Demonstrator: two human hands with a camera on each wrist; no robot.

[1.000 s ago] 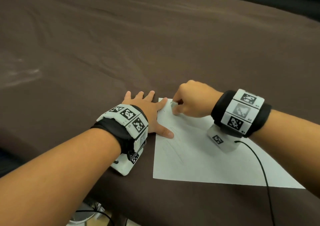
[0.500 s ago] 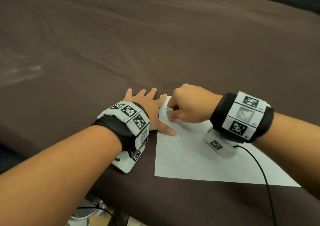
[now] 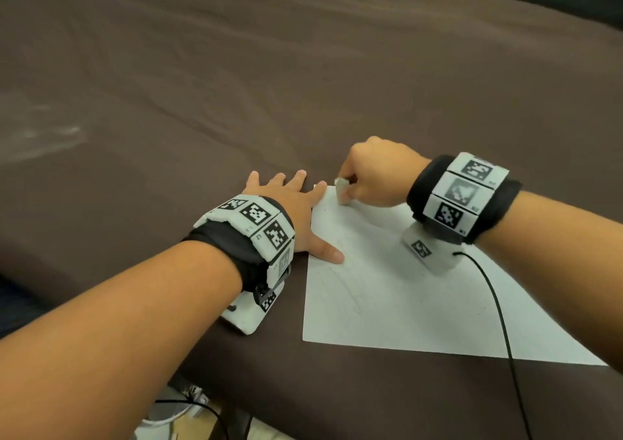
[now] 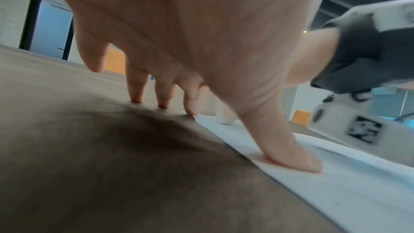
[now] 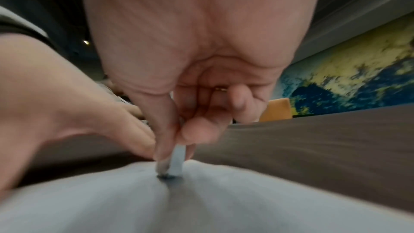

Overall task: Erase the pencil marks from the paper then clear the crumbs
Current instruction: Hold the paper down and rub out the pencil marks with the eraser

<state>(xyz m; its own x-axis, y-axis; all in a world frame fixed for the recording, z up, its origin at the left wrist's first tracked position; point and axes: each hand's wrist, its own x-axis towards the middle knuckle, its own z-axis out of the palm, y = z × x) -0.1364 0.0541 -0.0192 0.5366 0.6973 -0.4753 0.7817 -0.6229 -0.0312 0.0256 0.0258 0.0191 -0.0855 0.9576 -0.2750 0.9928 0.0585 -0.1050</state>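
Observation:
A white sheet of paper [image 3: 397, 298] lies on the brown tablecloth, with faint pencil lines [image 3: 340, 271] near its left side. My right hand [image 3: 367, 176] pinches a small white eraser [image 3: 343, 190] between thumb and fingers and presses its end onto the paper's far left corner; the eraser [image 5: 178, 161] stands on the paper [image 5: 201, 201] in the right wrist view. My left hand [image 3: 296, 210] lies flat with fingers spread, thumb [image 4: 289, 155] and index fingertip pressing the paper's [image 4: 336, 183] left edge, the other fingers on the cloth.
The brown cloth [image 3: 236, 85] covers the whole table and is wrinkled. A black cable [image 3: 499, 314] runs from my right wrist camera across the paper's right part toward the near table edge. A few dark specks [image 3: 483, 312] sit on the paper.
My right hand with the eraser has slid back and forth over the paper's far left corner. The left hand has kept holding the paper's edge.

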